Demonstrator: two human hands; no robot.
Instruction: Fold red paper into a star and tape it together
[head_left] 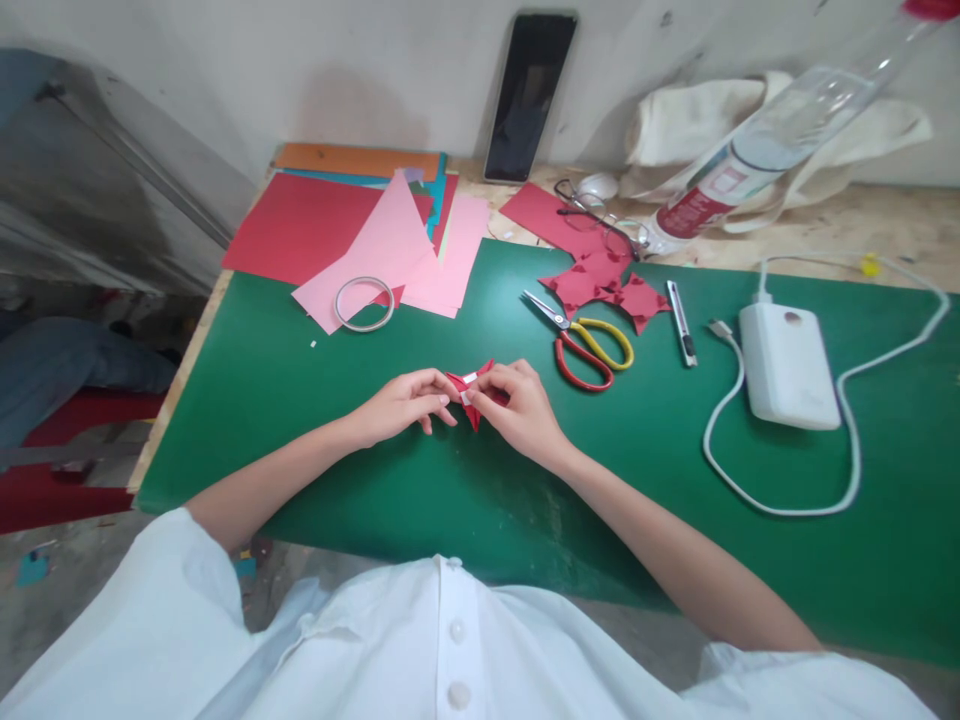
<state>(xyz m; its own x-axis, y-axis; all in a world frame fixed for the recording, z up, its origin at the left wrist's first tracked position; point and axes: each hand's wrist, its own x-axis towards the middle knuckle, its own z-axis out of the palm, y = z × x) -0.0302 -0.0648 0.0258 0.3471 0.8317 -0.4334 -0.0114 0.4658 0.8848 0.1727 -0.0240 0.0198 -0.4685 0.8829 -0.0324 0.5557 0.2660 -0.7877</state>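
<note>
Both hands meet over the green mat (300, 400) in the middle of the table. My left hand (401, 403) and my right hand (517, 405) pinch a small folded red paper piece (470, 393) between their fingertips, with a bit of white showing on it. Most of the piece is hidden by my fingers. Beyond my right hand lie red-and-yellow scissors (589, 345) and several finished folded red paper shapes (607, 288).
Sheets of red, pink and orange paper (360, 225) and a tape ring (364, 303) lie at the back left. A utility knife (682, 322), white power bank (787, 365) with cable, glasses (600, 215), bottle (757, 150), cloth bag and a leaning phone (529, 95) sit right and back.
</note>
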